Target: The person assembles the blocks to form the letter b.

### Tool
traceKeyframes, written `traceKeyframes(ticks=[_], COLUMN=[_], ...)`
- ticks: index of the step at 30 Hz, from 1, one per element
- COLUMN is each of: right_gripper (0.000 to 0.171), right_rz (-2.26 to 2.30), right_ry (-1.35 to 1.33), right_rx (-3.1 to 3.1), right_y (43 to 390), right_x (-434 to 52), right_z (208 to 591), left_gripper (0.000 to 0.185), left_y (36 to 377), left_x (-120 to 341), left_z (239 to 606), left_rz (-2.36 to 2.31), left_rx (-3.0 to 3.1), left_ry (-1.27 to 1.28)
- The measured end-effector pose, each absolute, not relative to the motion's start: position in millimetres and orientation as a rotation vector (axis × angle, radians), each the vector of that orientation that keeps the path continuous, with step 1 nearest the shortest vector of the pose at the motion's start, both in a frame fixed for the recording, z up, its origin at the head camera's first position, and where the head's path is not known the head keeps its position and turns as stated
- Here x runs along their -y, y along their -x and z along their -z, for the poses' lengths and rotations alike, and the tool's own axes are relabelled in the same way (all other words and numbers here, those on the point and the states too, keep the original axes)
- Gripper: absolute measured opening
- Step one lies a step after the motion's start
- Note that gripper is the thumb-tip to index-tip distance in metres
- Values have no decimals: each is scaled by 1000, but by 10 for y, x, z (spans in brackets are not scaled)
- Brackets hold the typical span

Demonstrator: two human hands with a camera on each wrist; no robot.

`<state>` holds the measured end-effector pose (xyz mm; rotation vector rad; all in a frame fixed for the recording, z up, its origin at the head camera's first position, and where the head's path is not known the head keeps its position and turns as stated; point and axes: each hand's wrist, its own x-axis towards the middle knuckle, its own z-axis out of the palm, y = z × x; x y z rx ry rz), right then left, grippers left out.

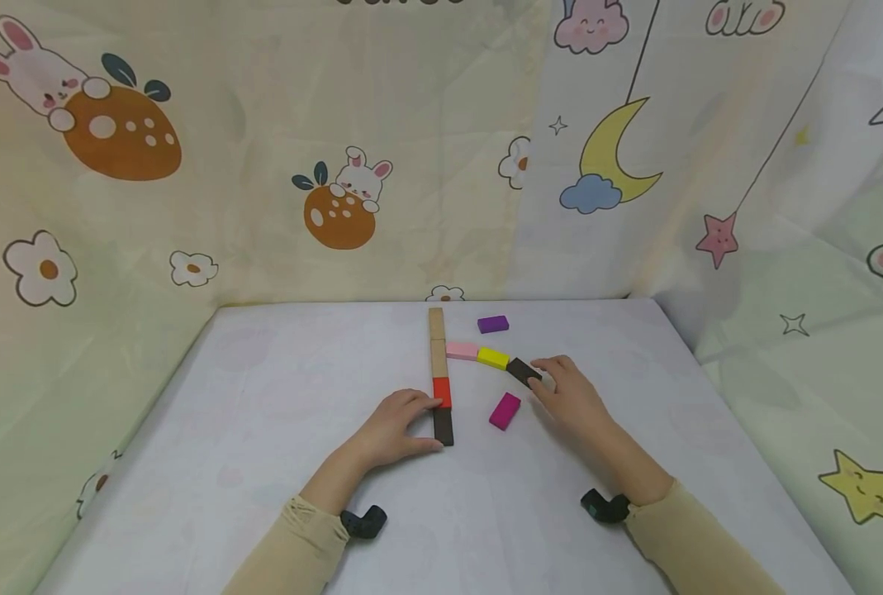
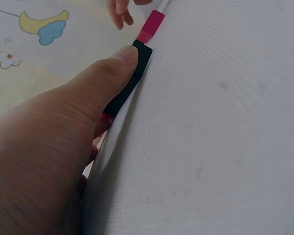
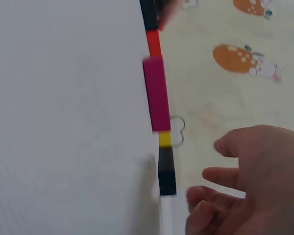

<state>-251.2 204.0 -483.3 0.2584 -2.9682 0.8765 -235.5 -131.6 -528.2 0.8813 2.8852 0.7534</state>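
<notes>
A straight row runs away from me: a black block (image 1: 443,428) nearest, then a red block (image 1: 443,390) and two plain wooden blocks (image 1: 439,359). My left hand (image 1: 391,428) lies along its left side, thumb at the black block's near end and a fingertip on the red block. From the row's right side a curved line extends: a pink block (image 1: 462,350), a yellow block (image 1: 493,357) and a second black block (image 1: 521,370). Beside that last one is my right hand (image 1: 576,402), fingers spread; in the right wrist view a gap separates them.
A magenta block (image 1: 505,411) lies alone between the hands. Farther back, a purple block (image 1: 493,324) lies beyond the curved line. Everything sits on a white-covered table (image 1: 263,397), with printed cloth (image 1: 441,207) hanging behind and at both sides.
</notes>
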Motion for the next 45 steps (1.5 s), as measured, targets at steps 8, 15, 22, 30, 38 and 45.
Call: traceKeyframes(ticks=[8, 15, 22, 30, 38, 45], right_gripper=[48, 45, 44, 40, 38, 39], right_rz=[-967, -968, -942, -973, -975, -956], right_ry=[-239, -244, -349, -399, -409, -419], right_rx=[3047, 3051, 3035, 3032, 3056, 3077], right_y=[2576, 2570, 2578, 2563, 2552, 2541], right_x=[-2162, -2139, -2128, -2096, -2081, -2085], right_z=[4884, 4919, 4940, 4927, 4926, 4943], left_gripper=[74, 74, 73, 73, 73, 72], left_y=[2360, 2363, 2366, 2376, 2368, 2366], left_x=[1324, 1326, 1325, 1331, 1328, 1328], left_z=[5287, 5288, 5293, 5301, 5286, 5287], left_rz=[-757, -756, -759, -744, -747, -747], left_rx=[-2881, -2880, -2875, -2889, -2890, -2883], left_ry=[-878, -889, -883, -901, -902, -891])
